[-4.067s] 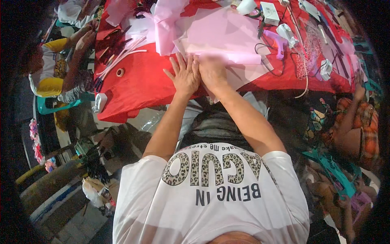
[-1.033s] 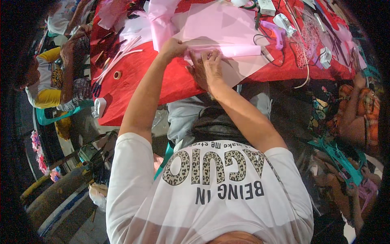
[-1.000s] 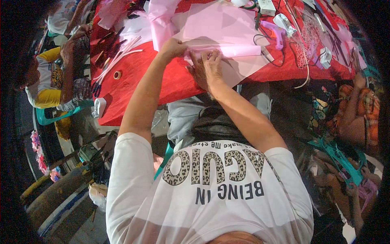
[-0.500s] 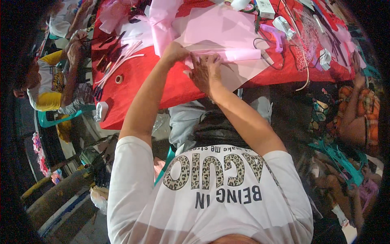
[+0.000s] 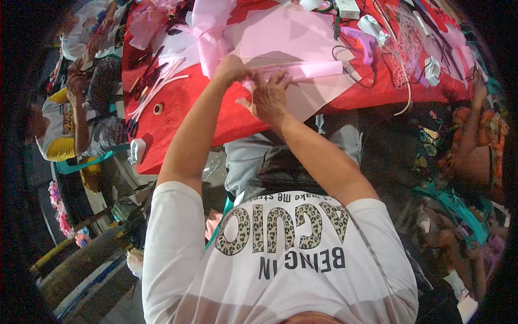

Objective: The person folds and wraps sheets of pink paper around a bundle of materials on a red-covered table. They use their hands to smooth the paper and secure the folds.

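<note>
A folded strip of pink wrapping paper runs left to right over larger pale pink sheets on the table. At the strip's left end, my left hand is closed on the paper, its fingertips partly hidden. My right hand lies on the strip just beside it, fingers stretched over the paper and thumb spread out toward me. Behind my left hand stands a gathered bunch of pink paper.
A red cloth covers the table. To the right lie a purple glue gun with its cord and some netting. At left are pale pink sticks, a tape roll and scissors. A person in yellow sleeves sits at left.
My right thumb has spread farther from the fingers, and the right hand has shifted slightly left. The left hand stays at the strip's end. The person at left has lowered an arm.
</note>
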{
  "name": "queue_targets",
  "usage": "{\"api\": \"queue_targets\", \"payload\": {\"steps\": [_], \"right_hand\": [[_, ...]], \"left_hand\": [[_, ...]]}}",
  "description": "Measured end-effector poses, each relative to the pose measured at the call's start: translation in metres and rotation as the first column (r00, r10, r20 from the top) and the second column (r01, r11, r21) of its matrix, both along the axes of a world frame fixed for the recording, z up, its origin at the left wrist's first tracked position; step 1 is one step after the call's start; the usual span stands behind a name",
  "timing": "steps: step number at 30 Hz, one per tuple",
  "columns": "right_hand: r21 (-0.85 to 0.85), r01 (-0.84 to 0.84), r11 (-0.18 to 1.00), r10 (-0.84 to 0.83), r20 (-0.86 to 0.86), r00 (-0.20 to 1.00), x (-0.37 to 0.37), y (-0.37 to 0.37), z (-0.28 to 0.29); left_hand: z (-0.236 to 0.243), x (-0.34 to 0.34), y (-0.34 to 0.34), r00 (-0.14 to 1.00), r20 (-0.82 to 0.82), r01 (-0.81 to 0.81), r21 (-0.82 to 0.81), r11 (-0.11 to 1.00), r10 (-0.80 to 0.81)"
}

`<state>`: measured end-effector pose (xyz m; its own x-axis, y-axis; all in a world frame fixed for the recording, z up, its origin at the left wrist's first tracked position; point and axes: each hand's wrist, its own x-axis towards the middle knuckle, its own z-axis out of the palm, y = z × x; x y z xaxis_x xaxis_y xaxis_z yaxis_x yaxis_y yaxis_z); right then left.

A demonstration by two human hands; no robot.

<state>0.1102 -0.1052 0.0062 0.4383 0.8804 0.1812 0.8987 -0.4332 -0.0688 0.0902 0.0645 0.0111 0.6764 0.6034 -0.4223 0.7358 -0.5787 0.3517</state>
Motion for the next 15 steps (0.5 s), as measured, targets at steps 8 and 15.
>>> {"api": "queue_targets", "payload": {"steps": [8,15], "right_hand": [[0.091,0.025,0.996,-0.023,-0.021,1.0,-0.003,0.0,-0.01],[0.078,0.012,0.997,-0.011,-0.016,1.0,-0.004,-0.001,-0.012]], "left_hand": [[0.015,0.003,-0.017,0.996,0.039,-0.078,0.031,0.996,0.077],[0.017,0.0,-0.018,0.993,0.047,-0.11,-0.037,0.993,0.112]]}}
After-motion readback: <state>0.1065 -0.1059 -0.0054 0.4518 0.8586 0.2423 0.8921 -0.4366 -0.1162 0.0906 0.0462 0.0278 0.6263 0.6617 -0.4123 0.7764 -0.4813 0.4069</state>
